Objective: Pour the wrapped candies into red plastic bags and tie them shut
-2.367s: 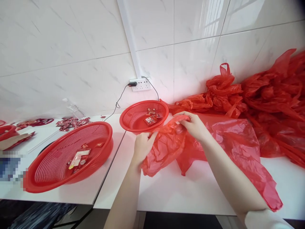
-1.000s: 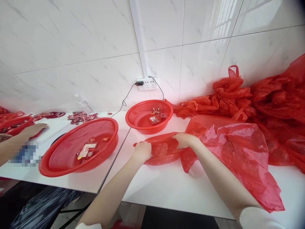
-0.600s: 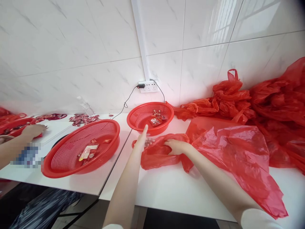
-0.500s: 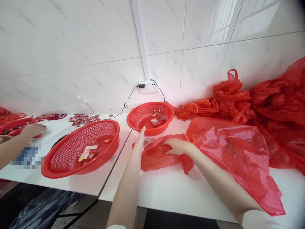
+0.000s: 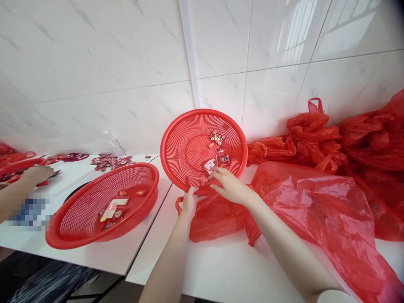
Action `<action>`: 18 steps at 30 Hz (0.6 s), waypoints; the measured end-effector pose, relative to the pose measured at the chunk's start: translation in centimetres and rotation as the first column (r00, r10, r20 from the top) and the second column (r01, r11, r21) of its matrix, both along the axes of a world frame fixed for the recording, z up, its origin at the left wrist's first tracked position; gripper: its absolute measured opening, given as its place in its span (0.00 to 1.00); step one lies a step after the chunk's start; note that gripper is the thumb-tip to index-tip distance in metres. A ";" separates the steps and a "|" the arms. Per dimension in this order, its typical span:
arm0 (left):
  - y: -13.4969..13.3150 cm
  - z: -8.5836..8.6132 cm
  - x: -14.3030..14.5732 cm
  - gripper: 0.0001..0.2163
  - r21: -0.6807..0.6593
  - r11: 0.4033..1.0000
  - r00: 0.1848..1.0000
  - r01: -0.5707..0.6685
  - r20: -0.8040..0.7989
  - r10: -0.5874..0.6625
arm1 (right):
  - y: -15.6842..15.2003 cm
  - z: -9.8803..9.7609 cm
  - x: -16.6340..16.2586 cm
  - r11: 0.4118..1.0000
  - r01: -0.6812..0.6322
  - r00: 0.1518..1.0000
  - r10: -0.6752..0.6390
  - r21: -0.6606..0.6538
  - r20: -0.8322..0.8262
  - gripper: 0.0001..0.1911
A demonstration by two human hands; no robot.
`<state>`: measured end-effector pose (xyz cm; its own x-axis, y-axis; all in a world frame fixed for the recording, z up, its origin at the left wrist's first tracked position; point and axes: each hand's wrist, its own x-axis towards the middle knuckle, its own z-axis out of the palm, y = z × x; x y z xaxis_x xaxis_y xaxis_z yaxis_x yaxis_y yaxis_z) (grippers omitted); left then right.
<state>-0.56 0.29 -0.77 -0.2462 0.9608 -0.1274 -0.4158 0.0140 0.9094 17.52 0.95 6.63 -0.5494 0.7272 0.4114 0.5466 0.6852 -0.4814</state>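
While our left hand (image 5: 188,204) grips the near rim of the tilted basket (image 5: 176,145) at about seven o'clock on its ring, thumb over the edge and other fingers partly hidden, our right hand (image 5: 218,179) reaches over that rim at five o'clock. It has its fingers loosely spread and clasps nothing that we can see; we cannot tell whether the fingertips touch the nearest of the small packets (image 5: 209,165). We see these red, printed packets inside the basket, scattered from two to five o'clock, and the basket's opening faces us.

Taking the tilted basket as the dial's centre, we find a crumpled red bag (image 5: 217,221) just below it at six o'clock, on the white table (image 5: 227,269). At four o'clock we have a spread-out red bag (image 5: 315,198), and at three a heap of red bags (image 5: 369,143) against the tiled wall (image 5: 126,50). At eight o'clock stands a second basket (image 5: 74,216) with a pale card (image 5: 109,210) among its packets. Towards nine o'clock we see a pile of red packets (image 5: 110,161), and farther out a co-worker's hand (image 5: 39,173).
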 end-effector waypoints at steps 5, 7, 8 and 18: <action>0.6 -2.2 0.4 0.06 0.009 0.996 0.995 -0.094 -0.026 0.094 | 2.4 -1.8 1.1 0.902 0.426 0.901 -0.430 0.072 0.053 0.37; 0.7 -2.9 0.4 0.05 -0.002 0.995 0.994 -0.103 -0.041 0.103 | 3.0 -2.3 1.5 0.878 0.472 0.874 -0.477 0.077 0.088 0.45; 0.7 -3.2 0.4 0.06 -0.006 0.995 0.994 -0.102 -0.048 0.101 | 3.1 -2.4 1.7 0.884 0.463 0.875 -0.468 0.067 0.123 0.47; 0.2 -3.2 0.9 0.10 0.013 0.996 0.990 -0.093 -0.109 0.094 | 3.1 -2.3 2.7 0.982 0.148 0.937 -0.102 -0.115 0.334 0.27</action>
